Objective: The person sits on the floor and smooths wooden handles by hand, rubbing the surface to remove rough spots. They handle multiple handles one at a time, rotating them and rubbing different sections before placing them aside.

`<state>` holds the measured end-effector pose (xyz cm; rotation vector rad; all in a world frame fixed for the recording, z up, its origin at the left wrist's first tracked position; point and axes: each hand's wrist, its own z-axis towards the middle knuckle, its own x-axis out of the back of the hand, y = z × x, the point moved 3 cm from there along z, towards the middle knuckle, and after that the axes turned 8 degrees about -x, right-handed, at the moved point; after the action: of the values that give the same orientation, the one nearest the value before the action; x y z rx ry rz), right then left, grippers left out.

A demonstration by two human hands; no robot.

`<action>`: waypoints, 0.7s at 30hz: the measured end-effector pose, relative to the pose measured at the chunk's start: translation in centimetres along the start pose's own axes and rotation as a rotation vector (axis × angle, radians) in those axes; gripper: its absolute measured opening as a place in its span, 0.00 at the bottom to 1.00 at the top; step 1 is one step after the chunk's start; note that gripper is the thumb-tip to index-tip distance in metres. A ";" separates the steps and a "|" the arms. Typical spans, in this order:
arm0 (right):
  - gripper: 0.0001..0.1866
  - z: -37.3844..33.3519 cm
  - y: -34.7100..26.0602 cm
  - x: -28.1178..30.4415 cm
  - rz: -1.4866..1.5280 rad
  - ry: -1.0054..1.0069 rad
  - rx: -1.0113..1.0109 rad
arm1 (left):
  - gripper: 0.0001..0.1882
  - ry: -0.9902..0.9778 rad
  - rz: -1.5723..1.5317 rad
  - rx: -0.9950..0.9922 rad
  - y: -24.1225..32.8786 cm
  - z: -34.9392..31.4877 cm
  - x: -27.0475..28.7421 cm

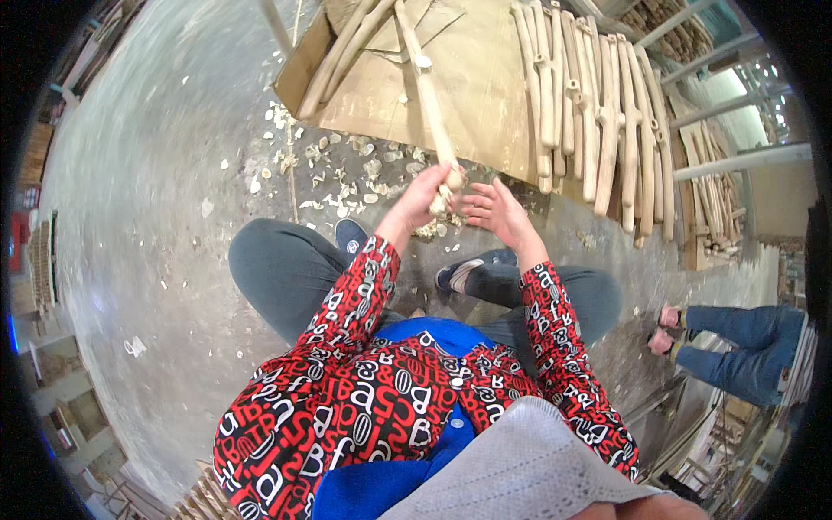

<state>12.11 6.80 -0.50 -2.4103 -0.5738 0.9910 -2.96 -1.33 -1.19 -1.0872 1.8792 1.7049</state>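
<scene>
A long, pale, peeled wooden stick (426,91) with knobby stubs reaches from the far edge toward me. My left hand (425,192) is closed around its near end, where a rounded knob shows past the fingers. Just right of that end, my right hand (501,213) is open, its fingers apart and pointing at the stick, with nothing visible in it. The stick's far part lies over a flat cardboard sheet (485,95). Beneath my hands, pale shavings and chips (347,178) litter the grey floor.
Several similar sticks (607,130) lie side by side on the cardboard's right. A few more sticks (342,61) rest at its left, against a raised flap. White metal rails (737,162) stand at right, near another bundle (715,186). A person in jeans (737,351) is at the lower right.
</scene>
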 end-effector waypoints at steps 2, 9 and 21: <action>0.32 -0.4 0.2 0.2 0.186 -0.116 -0.010 | 0.19 -0.044 -0.018 0.090 -1.5 -2.2 -4.1; 0.22 -1.8 -1.0 -1.9 0.182 -0.235 0.075 | 0.19 -0.464 0.751 0.295 -5.5 -7.0 -7.1; 0.12 -7.0 3.3 -0.2 -0.147 0.307 0.284 | 0.11 0.344 0.648 -0.115 -4.2 -2.2 -1.6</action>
<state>17.72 2.19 2.14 -2.1740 -0.4566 0.5809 1.71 -2.87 -2.41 -0.9100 2.5860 2.0806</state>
